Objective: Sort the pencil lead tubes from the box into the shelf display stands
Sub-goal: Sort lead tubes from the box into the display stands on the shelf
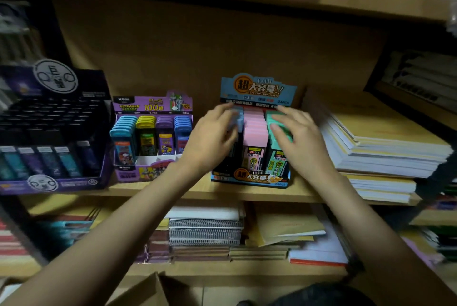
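A blue display stand [257,88] with a tall header card stands on the middle shelf. It holds a blue, a pink [254,127] and a green row of lead tubes. My left hand [212,137] is at the blue row on the left, fingers curled around a light blue tube [236,120]. Over the green row [279,157] lies my right hand [299,137], fingers spread and touching the tube tops. The picture is blurred, so the exact grip is unclear. A purple stand [150,105] to the left holds blue, yellow and purple tubes.
A dark purple display box [52,132] fills the shelf's left end. Stacks of yellow-covered notebooks [380,147] sit to the right of the blue stand. The shelf below holds spiral notebooks [205,231] and envelopes. A cardboard box edge [148,288] shows at the bottom.
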### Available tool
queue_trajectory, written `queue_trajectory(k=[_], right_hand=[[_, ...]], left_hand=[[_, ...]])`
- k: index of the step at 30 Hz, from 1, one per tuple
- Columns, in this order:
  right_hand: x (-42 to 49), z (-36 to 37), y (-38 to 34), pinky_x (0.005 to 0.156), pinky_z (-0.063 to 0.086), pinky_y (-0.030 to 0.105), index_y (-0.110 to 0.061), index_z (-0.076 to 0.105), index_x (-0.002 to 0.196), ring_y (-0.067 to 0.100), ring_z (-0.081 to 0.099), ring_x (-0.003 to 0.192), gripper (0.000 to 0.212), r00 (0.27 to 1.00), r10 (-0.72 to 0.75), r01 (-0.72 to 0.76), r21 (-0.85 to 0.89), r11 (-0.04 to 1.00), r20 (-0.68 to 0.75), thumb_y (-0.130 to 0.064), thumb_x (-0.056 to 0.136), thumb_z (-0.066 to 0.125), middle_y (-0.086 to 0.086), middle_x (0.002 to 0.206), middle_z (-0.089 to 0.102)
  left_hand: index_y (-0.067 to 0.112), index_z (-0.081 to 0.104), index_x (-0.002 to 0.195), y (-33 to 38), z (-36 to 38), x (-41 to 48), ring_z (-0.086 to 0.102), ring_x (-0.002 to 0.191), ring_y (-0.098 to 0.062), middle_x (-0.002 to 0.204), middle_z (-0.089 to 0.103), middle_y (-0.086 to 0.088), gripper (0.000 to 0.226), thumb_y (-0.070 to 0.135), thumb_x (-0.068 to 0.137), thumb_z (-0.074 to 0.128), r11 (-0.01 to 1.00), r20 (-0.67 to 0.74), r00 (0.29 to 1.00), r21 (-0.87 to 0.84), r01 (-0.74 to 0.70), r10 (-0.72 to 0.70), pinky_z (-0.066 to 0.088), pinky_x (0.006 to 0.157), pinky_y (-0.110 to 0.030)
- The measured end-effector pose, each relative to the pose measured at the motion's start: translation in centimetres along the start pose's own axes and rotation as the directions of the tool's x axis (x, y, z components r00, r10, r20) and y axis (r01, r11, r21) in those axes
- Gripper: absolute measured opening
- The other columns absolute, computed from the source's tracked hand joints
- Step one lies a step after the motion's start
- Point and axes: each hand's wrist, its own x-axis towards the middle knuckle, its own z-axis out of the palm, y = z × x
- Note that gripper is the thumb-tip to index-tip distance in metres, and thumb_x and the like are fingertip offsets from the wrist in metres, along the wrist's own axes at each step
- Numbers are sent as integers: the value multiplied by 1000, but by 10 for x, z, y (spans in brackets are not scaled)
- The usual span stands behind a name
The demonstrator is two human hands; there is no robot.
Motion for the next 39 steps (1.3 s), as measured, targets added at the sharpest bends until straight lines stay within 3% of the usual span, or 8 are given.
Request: queue_trajectory(k=[5,10,16,20,22,24,27,39], right_hand=[[-26,7,-4,101,41,40,-4,63,120,30,56,114,31,989,-144,147,-101,984,40,-4,89,57,12,122,62],[-24,12,-1,99,43,37,-3,64,117,30,59,110,32,989,-149,147,-91,985,-10,3,87,57,12,117,65],[-22,3,1,104,30,20,-7,60,123,18,50,121,33,996,-83,78,123,989,31,-1,90,54,5,127,58],[-33,1,14,106,34,28,-14,49,131,9,41,126,40,953,267,-203,352,914,-141,-9,92,54,0,136,48],[-46,9,21,107,36,37,-18,40,138,17,41,129,47,861,508,-449,445,775,-17,-22,93,54,3,142,44],[-56,21,24,110,33,44,-18,30,144,21,39,133,57,786,581,-593,517,617,209,-33,94,53,5,148,38],[-65,37,22,112,31,43,-13,35,142,20,41,132,58,801,498,-594,540,596,331,-36,92,56,5,145,43],[-66,56,2,98,47,40,-32,55,99,5,61,103,22,885,354,-465,634,618,304,-21,85,67,-17,106,64]], left_hand=[[7,50,132,5,-3,-30,45,127,-29,141,47,-13,40,20,95,49,976,143,984,176,-128,104,34,102,-38],[10,47,136,5,0,-42,49,123,-24,138,51,-7,41,20,96,47,989,204,974,89,-119,99,36,99,-34],[15,33,145,14,14,-50,34,137,-17,153,30,-2,51,22,97,47,996,310,951,-85,20,7,27,109,-27],[12,37,142,7,19,-62,41,131,-21,146,40,-6,51,22,94,52,999,214,976,-8,33,-31,34,107,-33],[12,43,134,-3,20,-72,48,121,-25,134,49,-7,43,26,94,52,983,194,979,181,23,-59,39,98,-35],[14,44,133,-11,24,-79,43,124,-23,134,48,-5,41,29,95,49,945,274,961,325,-48,-45,34,100,-33],[16,43,132,-13,26,-81,44,121,-23,131,46,-4,37,22,96,47,921,307,951,377,-94,-29,32,99,-32],[17,48,124,-28,5,-100,46,113,-25,120,49,-3,28,19,96,45,902,251,965,429,-48,-68,33,90,-33]])
